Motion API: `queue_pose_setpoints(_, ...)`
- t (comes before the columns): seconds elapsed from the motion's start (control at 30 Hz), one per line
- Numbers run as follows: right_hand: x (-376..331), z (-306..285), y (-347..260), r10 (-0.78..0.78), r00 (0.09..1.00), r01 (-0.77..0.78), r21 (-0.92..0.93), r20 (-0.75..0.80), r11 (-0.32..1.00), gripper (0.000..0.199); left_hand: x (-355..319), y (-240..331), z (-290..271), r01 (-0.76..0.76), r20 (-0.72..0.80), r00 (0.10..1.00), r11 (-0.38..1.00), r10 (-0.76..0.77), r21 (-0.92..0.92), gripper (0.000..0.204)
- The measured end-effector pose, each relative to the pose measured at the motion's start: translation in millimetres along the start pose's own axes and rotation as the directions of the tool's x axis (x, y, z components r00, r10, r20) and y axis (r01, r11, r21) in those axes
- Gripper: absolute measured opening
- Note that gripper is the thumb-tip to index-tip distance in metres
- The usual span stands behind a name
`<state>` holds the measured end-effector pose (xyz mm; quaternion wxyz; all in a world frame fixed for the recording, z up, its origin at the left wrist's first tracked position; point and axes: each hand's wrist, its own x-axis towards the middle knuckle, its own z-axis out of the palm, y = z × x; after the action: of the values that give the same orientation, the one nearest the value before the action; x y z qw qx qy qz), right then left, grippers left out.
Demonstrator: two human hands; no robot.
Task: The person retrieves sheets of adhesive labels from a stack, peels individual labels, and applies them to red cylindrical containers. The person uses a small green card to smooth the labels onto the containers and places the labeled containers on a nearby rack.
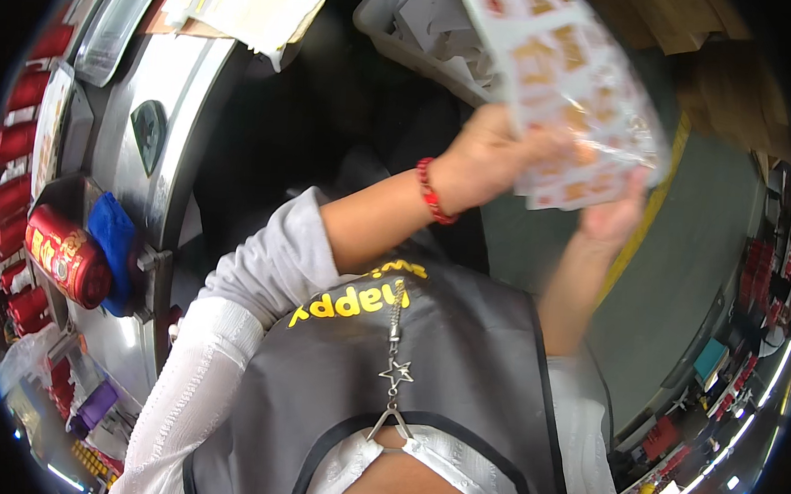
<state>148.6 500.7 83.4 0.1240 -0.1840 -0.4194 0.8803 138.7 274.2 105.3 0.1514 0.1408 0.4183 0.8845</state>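
while both bare hands meet at a bundle of printed sheets (595, 101), the white bin (423, 67) sits just beyond them and serves as the landmark here. the sheets overlap the bin's right edge in this view and extend to its right. they are white and shiny with orange, gold and red pictures; their lower edges fan apart slightly, and some detail is blurred.

the key relation is the slant of the bundle: its long axis runs from beside the bin's far right side, where it leaves the view, down toward the person and away to the right of the bin. the left hand (492, 154), below a red bracelet (429, 191), is the nearer hand to the bin. it grips the bundle's left edge, thumb over the printed face, so the sheets lie ahead and to its right. the right hand (614, 214), farther right of the bin, is at the bundle's near corner, with the sheets ahead and to its left; it is too blurred to tell whether its fingers close on them.

crumpled white paper (434, 21) fills the bin. well left of it, nearer the person, a red can (66, 257) rests beside a blue cloth (112, 250). right of it, a yellow line (639, 233) crosses the floor.
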Motion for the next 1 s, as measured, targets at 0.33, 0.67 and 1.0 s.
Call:
queue_pose_setpoints(0.33, 121, -57, -24, -0.123, 0.986, 0.159, -0.417, 0.111, 0.895, 0.047, -55, -17, -33, 0.158, 0.097, 0.974, 0.924, -0.204, 0.349, 0.065)
queue_pose_setpoints(0.67, 92, -202, 62, 0.050, 0.962, -0.199, -0.560, -0.270, 0.804, 0.032, -87, -6, -77, 0.324, -0.035, 0.943, 0.893, -0.330, 0.312, 0.059)
queue_pose_setpoints(1.0, 124, -22, -103, -0.396, 0.918, 0.386, -0.187, -0.015, 0.903, 0.044, -84, -16, -73, 0.375, -0.027, 0.925, 0.897, -0.380, 0.235, 0.054)
